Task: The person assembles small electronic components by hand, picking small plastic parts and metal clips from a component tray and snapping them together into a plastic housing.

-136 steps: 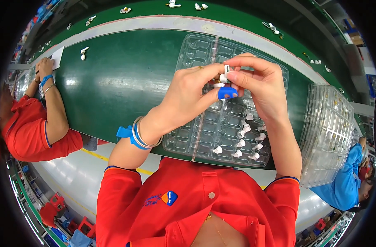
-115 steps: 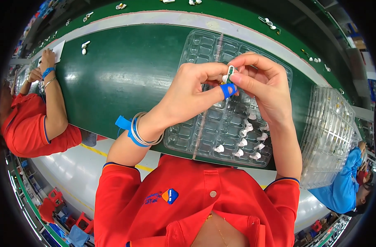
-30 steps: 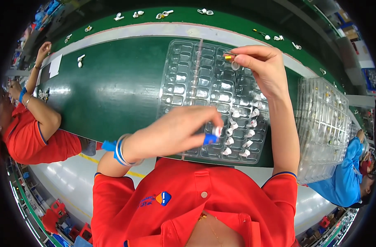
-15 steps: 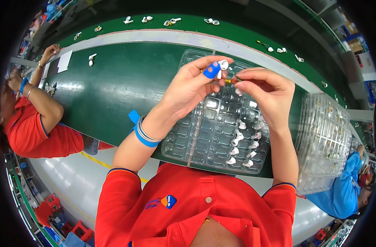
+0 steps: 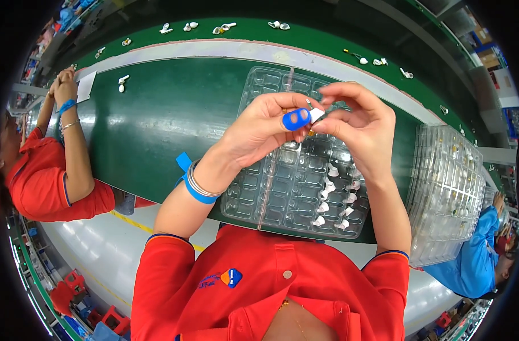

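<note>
My left hand [image 5: 256, 126] has a blue perforated finger cover on its thumb and pinches a small white earbud part [image 5: 316, 115]. From the other side, my right hand [image 5: 364, 128] closes its thumb and fingers around the same part. A bit of yellow-orange strip shows just under the fingertips; most of it is hidden. Both hands are above a clear plastic tray [image 5: 245, 196] with moulded pockets. Several white earbud pieces [image 5: 329, 187] sit in pockets on the tray's right side.
Stacked clear trays [image 5: 444, 193] stand at the right. A belt [image 5: 316, 42] carrying scattered earbud parts runs beyond the pale ledge [image 5: 214, 50]. Two white pieces [image 5: 122, 84] lie on the green table [image 5: 157, 113]. Co-workers sit left, in red [image 5: 40, 176], and right, in blue [image 5: 464, 264].
My hands have come closer together, and the white part has turned between my fingers. Parts on the belt have shifted left. The co-worker at the left has brought both hands together.
</note>
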Action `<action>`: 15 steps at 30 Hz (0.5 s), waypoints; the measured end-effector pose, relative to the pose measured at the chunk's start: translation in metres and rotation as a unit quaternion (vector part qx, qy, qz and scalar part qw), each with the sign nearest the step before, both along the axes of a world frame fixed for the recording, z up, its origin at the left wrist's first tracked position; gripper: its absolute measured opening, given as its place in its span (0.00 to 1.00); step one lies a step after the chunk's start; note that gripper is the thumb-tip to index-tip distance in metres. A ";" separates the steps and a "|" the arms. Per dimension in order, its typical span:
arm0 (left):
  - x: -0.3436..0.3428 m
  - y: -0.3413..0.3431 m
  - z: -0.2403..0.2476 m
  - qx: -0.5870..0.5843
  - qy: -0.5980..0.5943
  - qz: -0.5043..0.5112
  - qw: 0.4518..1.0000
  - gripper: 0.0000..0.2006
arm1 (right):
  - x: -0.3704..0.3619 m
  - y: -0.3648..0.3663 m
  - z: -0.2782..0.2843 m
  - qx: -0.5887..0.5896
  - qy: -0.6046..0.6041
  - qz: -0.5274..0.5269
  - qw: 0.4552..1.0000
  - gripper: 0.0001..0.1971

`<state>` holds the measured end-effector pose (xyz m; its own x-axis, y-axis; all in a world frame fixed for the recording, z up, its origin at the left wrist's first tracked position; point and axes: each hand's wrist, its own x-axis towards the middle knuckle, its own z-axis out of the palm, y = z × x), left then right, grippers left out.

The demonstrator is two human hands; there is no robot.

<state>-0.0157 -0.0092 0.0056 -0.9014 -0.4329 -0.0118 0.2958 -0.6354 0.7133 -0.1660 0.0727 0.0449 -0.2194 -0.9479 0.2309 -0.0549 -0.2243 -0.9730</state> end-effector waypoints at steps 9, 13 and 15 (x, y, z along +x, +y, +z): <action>0.002 0.000 -0.003 -0.004 -0.042 -0.042 0.998 0.18 | 0.001 0.004 -0.007 -0.022 0.059 0.024 0.998 0.11; 0.004 0.001 -0.005 0.017 -0.011 -0.007 1.000 0.15 | 0.002 0.002 -0.002 0.018 -0.034 0.062 0.997 0.11; 0.003 0.002 -0.006 0.007 -0.013 -0.006 1.000 0.15 | -0.001 0.002 -0.006 0.014 -0.072 0.059 0.996 0.08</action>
